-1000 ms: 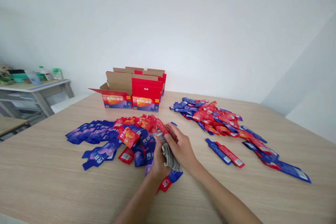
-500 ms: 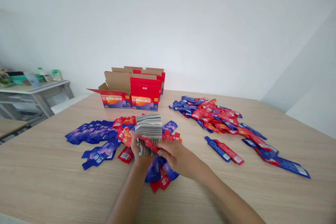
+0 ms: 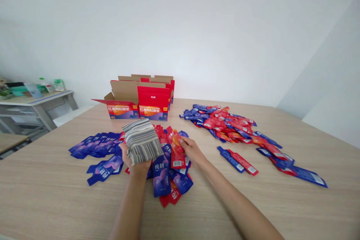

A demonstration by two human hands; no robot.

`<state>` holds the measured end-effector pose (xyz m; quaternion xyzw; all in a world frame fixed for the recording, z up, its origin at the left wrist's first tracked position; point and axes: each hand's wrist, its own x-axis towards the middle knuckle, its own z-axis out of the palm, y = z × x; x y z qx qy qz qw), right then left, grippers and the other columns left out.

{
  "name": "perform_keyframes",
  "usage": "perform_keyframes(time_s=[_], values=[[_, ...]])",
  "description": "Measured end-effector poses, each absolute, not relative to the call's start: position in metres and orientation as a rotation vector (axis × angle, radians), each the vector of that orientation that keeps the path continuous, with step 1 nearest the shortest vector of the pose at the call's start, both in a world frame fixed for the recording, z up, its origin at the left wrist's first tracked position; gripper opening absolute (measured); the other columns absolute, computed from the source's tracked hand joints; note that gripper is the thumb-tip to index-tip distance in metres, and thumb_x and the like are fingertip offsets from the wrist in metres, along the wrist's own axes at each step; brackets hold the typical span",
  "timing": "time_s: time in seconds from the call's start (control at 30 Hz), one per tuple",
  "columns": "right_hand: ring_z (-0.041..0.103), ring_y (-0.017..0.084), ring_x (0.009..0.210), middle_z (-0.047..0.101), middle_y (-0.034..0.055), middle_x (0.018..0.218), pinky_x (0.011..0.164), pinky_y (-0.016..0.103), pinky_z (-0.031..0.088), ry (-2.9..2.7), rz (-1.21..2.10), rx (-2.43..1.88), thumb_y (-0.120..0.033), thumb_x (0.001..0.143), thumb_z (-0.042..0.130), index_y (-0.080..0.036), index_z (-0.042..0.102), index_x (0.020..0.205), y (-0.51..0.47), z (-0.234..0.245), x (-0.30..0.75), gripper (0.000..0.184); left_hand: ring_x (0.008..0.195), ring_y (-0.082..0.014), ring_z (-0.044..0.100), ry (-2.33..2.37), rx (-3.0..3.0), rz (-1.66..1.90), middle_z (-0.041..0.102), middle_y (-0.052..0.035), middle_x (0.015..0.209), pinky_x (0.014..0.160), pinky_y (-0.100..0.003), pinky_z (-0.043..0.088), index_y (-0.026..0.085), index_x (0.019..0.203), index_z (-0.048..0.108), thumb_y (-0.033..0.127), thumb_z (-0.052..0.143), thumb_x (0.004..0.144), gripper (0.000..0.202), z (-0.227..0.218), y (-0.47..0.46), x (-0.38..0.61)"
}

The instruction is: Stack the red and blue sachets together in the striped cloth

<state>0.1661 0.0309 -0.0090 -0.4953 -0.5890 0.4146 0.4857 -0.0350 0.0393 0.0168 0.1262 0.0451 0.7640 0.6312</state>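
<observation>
A grey-and-white striped cloth (image 3: 143,140) is draped over my left hand (image 3: 134,164), which grips it near the middle of the table; most of the fingers are hidden under the fabric. My right hand (image 3: 191,150) pinches the edge of a red pouch (image 3: 177,147) printed with orange fruit, held over a heap of pouches. Beneath it a blue pouch (image 3: 161,176) lies face up among other red and blue ones. To the left a fanned row of blue pouches (image 3: 98,144) lies on the table, with another blue pouch (image 3: 105,168) nearer to me.
Open red cartons (image 3: 153,101) stand behind the hands. A large mixed pile of pouches (image 3: 222,122) lies at the back right, trailing toward the right front. A blue and a red pouch (image 3: 244,161) lie apart before it. A side desk (image 3: 36,99) holds bottles.
My hands have moved apart. The cloth, which was around the red pouch, now hangs over my left hand further left, and my right hand holds the pouch out in view.
</observation>
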Motion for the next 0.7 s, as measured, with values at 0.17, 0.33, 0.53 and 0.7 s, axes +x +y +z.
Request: perform_keyframes(time_s=[0.17,0.33,0.53,0.7], values=[[0.066,0.023,0.112,0.071,0.0084,0.122,0.098,0.039,0.051,-1.703,0.758,-1.456,-0.030,0.094,0.055,-0.023,0.060,0.133,0.032,-0.015,0.166,0.040,0.125,-0.0305,0.062,0.133,0.238,1.714,0.075,-0.0052,0.118,0.106,-0.051,0.047,0.031,0.120,0.069,0.065,0.024,0.096,0.062,0.017,0.036,-0.039],[0.060,0.034,0.125,0.069,0.0162,0.127,0.105,0.050,0.043,-1.769,0.525,-2.059,-0.026,0.089,0.063,-0.022,0.070,0.121,0.034,0.009,0.251,0.032,0.122,-0.0306,0.064,0.098,0.251,1.530,0.075,-0.0060,0.119,0.105,-0.052,0.048,0.031,0.124,0.068,0.066,0.027,0.096,0.061,0.018,0.030,-0.026],[0.066,0.042,0.112,0.071,0.0225,0.114,0.091,0.052,0.052,-1.616,0.455,-2.748,-0.030,0.067,0.088,-0.012,0.073,0.107,0.019,0.019,0.352,0.047,0.112,-0.0295,0.069,0.076,0.215,1.276,0.076,-0.0100,0.116,0.104,-0.049,0.049,0.024,0.124,0.070,0.063,0.033,0.097,0.060,0.007,0.020,-0.005],[0.066,0.026,0.109,0.066,0.0111,0.123,0.093,0.045,0.055,-1.729,0.506,-2.830,-0.037,0.092,0.071,-0.016,0.065,0.119,0.021,0.007,0.360,0.035,0.111,-0.0302,0.070,0.086,0.211,1.153,0.077,-0.0121,0.107,0.104,-0.049,0.049,0.017,0.124,0.070,0.059,0.038,0.098,0.058,0.003,0.010,0.008]])
